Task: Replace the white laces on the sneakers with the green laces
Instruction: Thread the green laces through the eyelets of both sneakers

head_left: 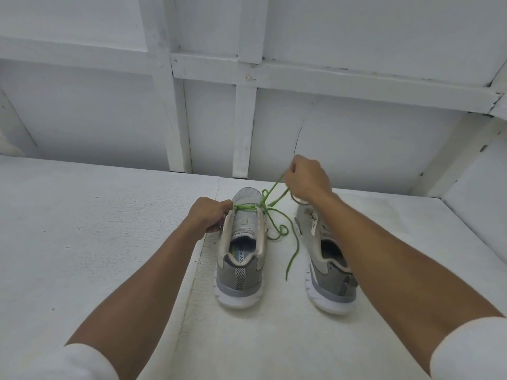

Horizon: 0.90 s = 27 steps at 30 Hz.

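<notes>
Fingers [216,229] of left hand [210,215] curled on left sneaker [242,250] eyelet edge, possibly pinching green lace [274,215] there too. Right hand [307,179] pinches lace, lifted taut; loose end trails between shoes. Right forearm [384,250] hides part of right sneaker [318,272]. White surface [109,242] beneath, framed wall [247,119] behind.

A bare, white-painted studio-like booth: batten-framed panel wall [356,133] behind a rough white platform [82,242].

Single head cam, wide-angle, faces fwd & down, close over sneakers [242,242], wall [356,138] behind.
</notes>
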Each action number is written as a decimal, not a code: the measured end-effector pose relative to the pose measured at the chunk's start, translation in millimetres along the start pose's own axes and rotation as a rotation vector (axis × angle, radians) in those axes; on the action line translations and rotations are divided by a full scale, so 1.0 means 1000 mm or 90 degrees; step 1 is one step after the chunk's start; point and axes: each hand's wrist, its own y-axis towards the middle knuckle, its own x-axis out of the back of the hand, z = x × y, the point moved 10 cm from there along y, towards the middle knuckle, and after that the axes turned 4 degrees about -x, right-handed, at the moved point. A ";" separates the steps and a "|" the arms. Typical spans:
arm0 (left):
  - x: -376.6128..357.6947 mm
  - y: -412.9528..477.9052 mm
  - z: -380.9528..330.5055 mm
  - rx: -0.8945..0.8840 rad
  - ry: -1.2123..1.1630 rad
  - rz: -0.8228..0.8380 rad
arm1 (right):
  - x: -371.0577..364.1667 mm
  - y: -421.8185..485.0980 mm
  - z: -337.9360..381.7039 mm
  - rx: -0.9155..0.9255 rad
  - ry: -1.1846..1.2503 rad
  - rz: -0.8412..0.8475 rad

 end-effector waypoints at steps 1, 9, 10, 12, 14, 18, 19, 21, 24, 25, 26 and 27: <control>-0.001 0.001 0.000 0.001 0.003 0.001 | 0.006 0.005 -0.006 -0.022 0.049 0.005; -0.005 0.007 -0.032 -0.070 0.195 0.007 | 0.010 -0.003 -0.005 -0.025 0.184 0.106; -0.008 0.009 -0.044 -0.101 0.243 0.002 | 0.012 -0.006 -0.003 -0.025 0.195 0.115; -0.023 0.009 -0.072 -0.197 0.325 0.014 | 0.014 -0.012 0.003 -0.025 0.213 0.158; -0.049 0.005 -0.096 -0.282 0.403 0.081 | 0.011 -0.023 0.009 -0.019 0.198 0.215; -0.093 -0.001 -0.108 -0.294 0.577 0.242 | 0.002 -0.045 0.018 -0.005 0.150 0.287; -0.098 -0.002 -0.106 -0.281 0.628 0.270 | -0.001 -0.051 0.019 -0.002 0.130 0.302; -0.105 -0.002 -0.104 -0.282 0.728 0.290 | -0.009 -0.060 0.019 0.002 0.084 0.328; -0.108 0.005 -0.102 -0.309 0.724 0.273 | -0.019 -0.069 0.011 -0.010 0.072 0.356; -0.108 0.007 -0.103 -0.318 0.694 0.270 | -0.021 -0.071 0.008 -0.011 0.070 0.363; -0.106 0.009 -0.106 -0.329 0.654 0.266 | -0.021 -0.073 0.006 -0.005 0.056 0.368; -0.102 0.011 -0.110 -0.338 0.601 0.259 | -0.021 -0.074 0.005 0.005 0.033 0.372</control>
